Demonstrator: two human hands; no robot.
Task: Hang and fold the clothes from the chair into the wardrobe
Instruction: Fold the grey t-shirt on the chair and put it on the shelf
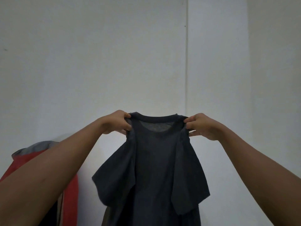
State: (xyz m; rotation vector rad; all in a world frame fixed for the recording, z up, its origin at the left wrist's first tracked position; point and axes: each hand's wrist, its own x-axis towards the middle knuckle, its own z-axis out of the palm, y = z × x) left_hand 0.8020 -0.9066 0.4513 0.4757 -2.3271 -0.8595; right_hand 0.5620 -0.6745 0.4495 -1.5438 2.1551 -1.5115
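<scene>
Your bare forearms reach forward; your left hand (117, 122) and right hand (201, 126) pinch the shoulders of a dark grey cotton T-shirt (151, 168), spreading it upright before the white wall (97, 62), presumably for hanging or folding.

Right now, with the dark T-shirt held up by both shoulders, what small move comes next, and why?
Probably a short shake so it hangs flat. The left hand and right hand each pinch a shoulder of the dark T-shirt, yet both sleeves flop inward over its front. Flattened, it should fold or hang more neatly.
</scene>
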